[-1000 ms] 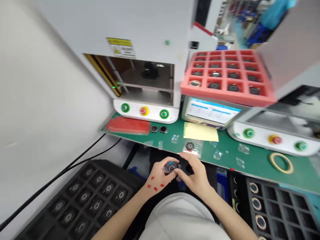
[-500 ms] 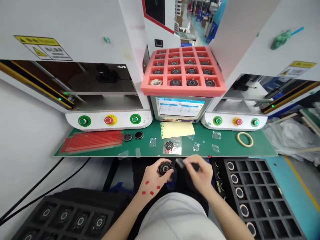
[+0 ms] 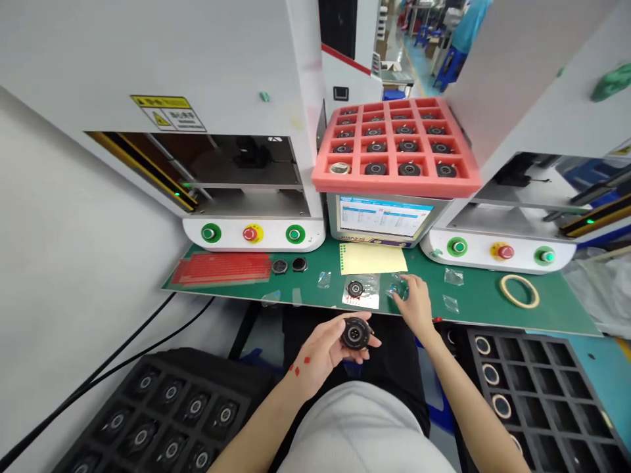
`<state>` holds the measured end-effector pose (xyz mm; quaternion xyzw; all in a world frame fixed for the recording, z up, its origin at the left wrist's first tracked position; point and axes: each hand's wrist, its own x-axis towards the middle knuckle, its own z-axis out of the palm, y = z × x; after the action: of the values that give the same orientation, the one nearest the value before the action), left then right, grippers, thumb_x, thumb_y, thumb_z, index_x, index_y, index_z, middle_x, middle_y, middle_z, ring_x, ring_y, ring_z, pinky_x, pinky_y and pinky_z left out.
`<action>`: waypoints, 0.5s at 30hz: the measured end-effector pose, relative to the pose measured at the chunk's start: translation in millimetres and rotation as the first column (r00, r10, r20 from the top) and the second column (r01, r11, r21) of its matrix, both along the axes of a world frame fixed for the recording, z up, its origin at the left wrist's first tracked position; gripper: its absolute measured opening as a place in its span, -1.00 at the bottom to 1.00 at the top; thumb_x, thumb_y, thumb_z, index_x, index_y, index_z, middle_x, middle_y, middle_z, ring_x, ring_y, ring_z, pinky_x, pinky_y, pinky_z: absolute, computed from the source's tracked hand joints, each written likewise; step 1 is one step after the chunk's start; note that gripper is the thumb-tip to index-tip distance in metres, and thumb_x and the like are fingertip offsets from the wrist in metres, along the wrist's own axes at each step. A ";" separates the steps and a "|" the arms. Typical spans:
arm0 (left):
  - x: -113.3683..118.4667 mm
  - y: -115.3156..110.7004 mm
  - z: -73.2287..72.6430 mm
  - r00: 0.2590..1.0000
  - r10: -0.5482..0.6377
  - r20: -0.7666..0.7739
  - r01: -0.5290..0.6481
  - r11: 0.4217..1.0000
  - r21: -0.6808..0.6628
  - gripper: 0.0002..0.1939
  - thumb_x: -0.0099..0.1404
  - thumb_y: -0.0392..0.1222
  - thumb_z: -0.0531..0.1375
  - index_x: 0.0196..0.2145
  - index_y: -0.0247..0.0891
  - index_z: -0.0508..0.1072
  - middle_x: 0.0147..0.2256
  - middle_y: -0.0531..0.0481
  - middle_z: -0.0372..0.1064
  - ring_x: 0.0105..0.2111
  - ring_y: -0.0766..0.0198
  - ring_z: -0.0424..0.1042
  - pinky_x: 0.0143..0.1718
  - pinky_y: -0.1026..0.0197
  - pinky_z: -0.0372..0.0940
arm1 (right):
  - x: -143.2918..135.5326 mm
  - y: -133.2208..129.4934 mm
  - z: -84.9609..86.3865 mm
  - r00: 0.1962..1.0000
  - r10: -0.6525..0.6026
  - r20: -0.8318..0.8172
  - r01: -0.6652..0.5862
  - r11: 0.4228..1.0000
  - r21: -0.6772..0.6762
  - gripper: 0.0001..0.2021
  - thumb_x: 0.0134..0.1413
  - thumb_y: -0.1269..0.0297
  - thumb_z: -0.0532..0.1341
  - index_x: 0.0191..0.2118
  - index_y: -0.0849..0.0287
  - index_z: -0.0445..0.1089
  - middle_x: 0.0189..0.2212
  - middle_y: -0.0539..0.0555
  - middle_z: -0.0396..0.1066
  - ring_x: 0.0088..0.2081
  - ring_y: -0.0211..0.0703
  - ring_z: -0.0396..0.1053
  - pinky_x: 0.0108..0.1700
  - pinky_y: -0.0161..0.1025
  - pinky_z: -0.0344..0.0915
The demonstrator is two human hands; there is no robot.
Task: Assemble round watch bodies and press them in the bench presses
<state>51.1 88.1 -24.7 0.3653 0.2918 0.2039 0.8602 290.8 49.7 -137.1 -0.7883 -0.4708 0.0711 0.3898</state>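
My left hand (image 3: pixel 320 355) is closed around a round black smartwatch body (image 3: pixel 355 334), its ringed back with small central contacts turned up, held just in front of the table edge. Over the green table my right hand (image 3: pixel 415 303) reaches down with thumb and fingers apart, at a small clear plastic film (image 3: pixel 396 289) with a blue mark. Whether the fingertips touch this film I cannot tell. Left of that hand, another watch body (image 3: pixel 355 289) lies on a clear sheet with red marks. Small red stickers (image 3: pixel 307 360) are on the back of my left hand.
Red strips (image 3: pixel 221 268) and two watch bodies (image 3: pixel 280 266) lie at the left. Yellow paper (image 3: pixel 373 259) sits before the monitor (image 3: pixel 384 220), under a pink foam tray (image 3: pixel 394 187). A tape roll (image 3: pixel 519 291) is right. Black trays (image 3: pixel 537 392) flank me; presses stand both sides.
My right hand has moved from beside the left hand forward onto the table; the blurred dark piece it held is out of its fingers. The view has turned left.
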 end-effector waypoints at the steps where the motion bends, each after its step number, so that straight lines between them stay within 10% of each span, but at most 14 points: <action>1: -0.4 -0.5 2.3 1.000 0.002 0.030 -0.001 0.999 -0.032 -0.46 0.23 0.12 0.20 -0.01 -0.37 0.47 -0.27 -0.27 0.55 -0.39 0.22 0.45 -0.34 0.21 0.32 | -6.6 -3.2 10.9 1.000 0.015 0.008 -0.015 1.000 0.025 -0.73 0.03 0.23 0.21 -0.14 0.20 0.35 -0.09 0.26 0.39 -0.01 0.13 0.31 0.05 0.14 0.25; 7: 1.2 -3.3 4.8 0.996 -0.031 0.084 0.033 0.999 -0.024 -0.39 0.22 0.10 0.23 0.13 -0.29 0.42 -0.13 -0.23 0.49 -0.22 0.15 0.46 -0.16 0.14 0.35 | -59.3 -34.7 93.7 0.983 0.149 0.110 -0.180 0.914 0.365 -0.84 0.10 0.39 0.26 -0.16 0.11 0.38 -0.17 0.13 0.45 -0.11 -0.05 0.43 -0.05 -0.03 0.38; 10: 4.5 -3.3 -0.8 0.999 0.048 0.000 -0.047 0.974 0.222 -0.42 0.28 0.05 0.19 0.19 -0.24 0.35 0.03 -0.20 0.38 -0.05 0.12 0.41 0.03 0.10 0.30 | -84.8 -46.2 120.4 0.925 0.372 0.077 -0.366 0.818 0.443 -0.75 0.04 0.57 0.28 -0.17 0.12 0.40 -0.33 0.06 0.47 -0.27 -0.14 0.45 -0.24 -0.17 0.42; 12: 7.1 -2.2 -4.6 0.971 0.224 -0.080 -0.147 0.830 0.539 -0.48 0.37 -0.02 0.10 0.24 -0.21 0.28 0.07 -0.19 0.30 0.01 0.14 0.36 0.10 0.11 0.25 | -99.5 -47.8 128.2 0.861 0.507 0.022 -0.466 0.773 0.430 -0.74 0.05 0.60 0.26 -0.17 0.13 0.41 -0.38 0.05 0.47 -0.34 -0.18 0.45 -0.32 -0.23 0.41; 15: 10.3 2.1 -6.5 0.849 0.525 -0.056 -0.193 0.408 0.892 -0.50 0.44 -0.16 -0.02 0.31 -0.16 0.13 0.02 -0.18 0.25 -0.04 0.22 0.34 0.04 0.15 0.27 | -115.9 -42.6 130.4 0.807 0.582 -0.104 -0.506 0.771 0.386 -0.80 0.08 0.53 0.28 -0.18 0.14 0.42 -0.36 0.07 0.48 -0.34 -0.18 0.46 -0.33 -0.23 0.42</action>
<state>61.4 90.2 -31.2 0.6993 0.3613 0.4400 0.4323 174.9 7.0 -6.7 -0.5248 -0.6390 0.1848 0.5312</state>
